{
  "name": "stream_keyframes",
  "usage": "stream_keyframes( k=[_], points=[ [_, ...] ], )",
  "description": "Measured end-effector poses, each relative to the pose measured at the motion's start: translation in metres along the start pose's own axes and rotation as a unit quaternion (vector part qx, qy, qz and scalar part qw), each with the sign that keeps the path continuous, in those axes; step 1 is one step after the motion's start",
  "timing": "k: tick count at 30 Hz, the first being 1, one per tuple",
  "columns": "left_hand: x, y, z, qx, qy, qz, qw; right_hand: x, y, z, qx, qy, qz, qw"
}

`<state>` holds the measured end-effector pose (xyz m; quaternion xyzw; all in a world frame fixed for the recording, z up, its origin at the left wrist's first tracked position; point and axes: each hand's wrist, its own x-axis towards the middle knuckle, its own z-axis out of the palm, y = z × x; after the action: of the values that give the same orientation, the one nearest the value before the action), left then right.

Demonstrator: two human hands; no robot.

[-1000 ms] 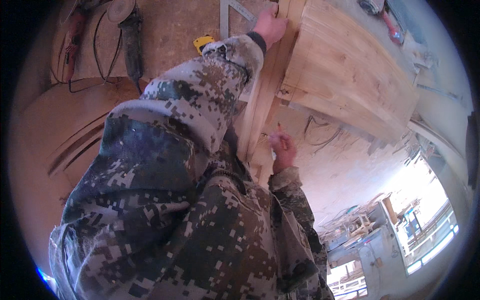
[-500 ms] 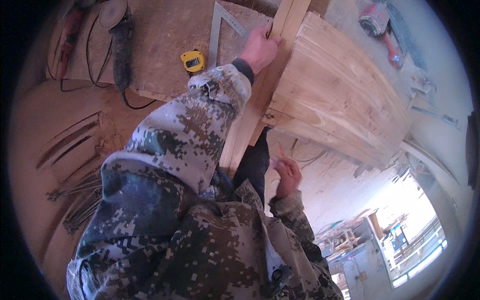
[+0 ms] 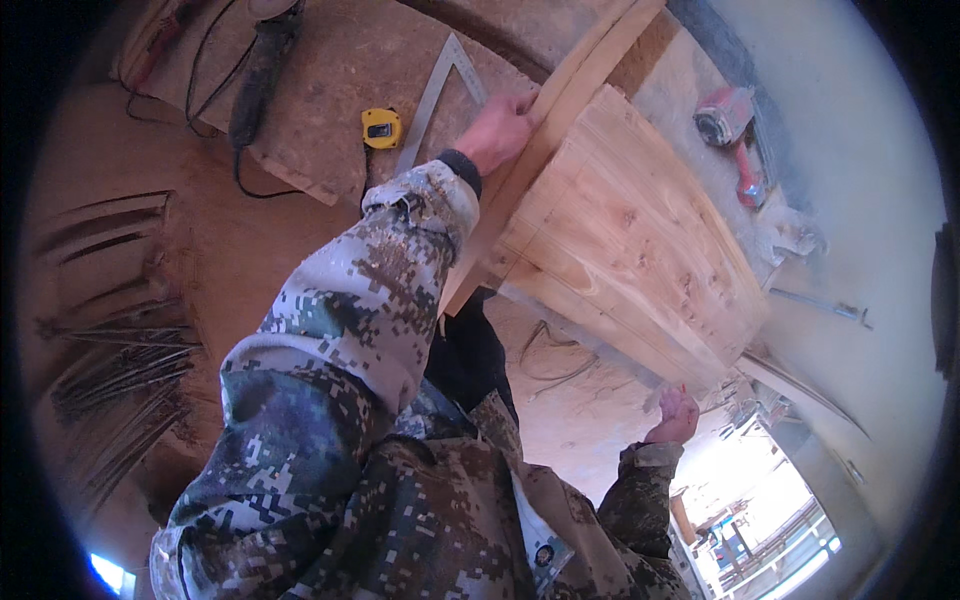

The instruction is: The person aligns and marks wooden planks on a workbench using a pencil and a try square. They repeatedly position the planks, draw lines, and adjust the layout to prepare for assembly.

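Observation:
My left hand (image 3: pixel 497 132) is closed on the edge of a long wooden beam (image 3: pixel 592 72), which slants from the far edge down toward my body. Against the beam's right side lies a wide panel of pale, knotty boards (image 3: pixel 625 235). My right hand (image 3: pixel 675 416) is raised near the panel's near right corner, its fingers pinched around a thin red pencil, of which only a small tip shows. Beside my left hand, a metal triangle square (image 3: pixel 436 88) rests on the brown work surface. A yellow tape measure (image 3: pixel 381 129) sits to its left.
An angle grinder (image 3: pixel 264 78) with a black cord lies at the far left. Beyond the panel is a dusty red power tool (image 3: pixel 726 118). Thin dark rods (image 3: pixel 125 345) lie on the floor at left. A loose cable (image 3: pixel 545 360) runs below the panel.
My right hand has moved right, from near the beam to the panel's near right corner. My left hand stays on the beam. The whole view has shifted and turned slightly.

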<state>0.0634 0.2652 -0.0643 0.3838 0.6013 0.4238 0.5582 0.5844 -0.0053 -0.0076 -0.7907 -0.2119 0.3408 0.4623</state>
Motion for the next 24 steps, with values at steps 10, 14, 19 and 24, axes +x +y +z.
stream_keyframes(
  k=[10, 14, 19, 24],
  points=[
    [-0.002, 0.009, -0.002, 0.004, 0.021, 0.026, 0.999, 0.23, 0.016, -0.089, -0.193, 0.052, -0.029, 0.979],
    [-0.004, 0.016, -0.005, 0.001, 0.035, -0.019, 0.999, 0.286, 0.004, -0.081, -0.147, 0.044, 0.042, 0.987],
    [-0.005, 0.021, -0.012, 0.006, 0.033, -0.046, 0.998, 0.31, -0.027, -0.049, -0.022, 0.0, 0.092, 0.996],
    [-0.008, 0.026, -0.016, 0.043, 0.014, -0.055, 0.997, 0.311, -0.053, -0.025, -0.129, 0.046, 0.179, 0.974]
  ],
)
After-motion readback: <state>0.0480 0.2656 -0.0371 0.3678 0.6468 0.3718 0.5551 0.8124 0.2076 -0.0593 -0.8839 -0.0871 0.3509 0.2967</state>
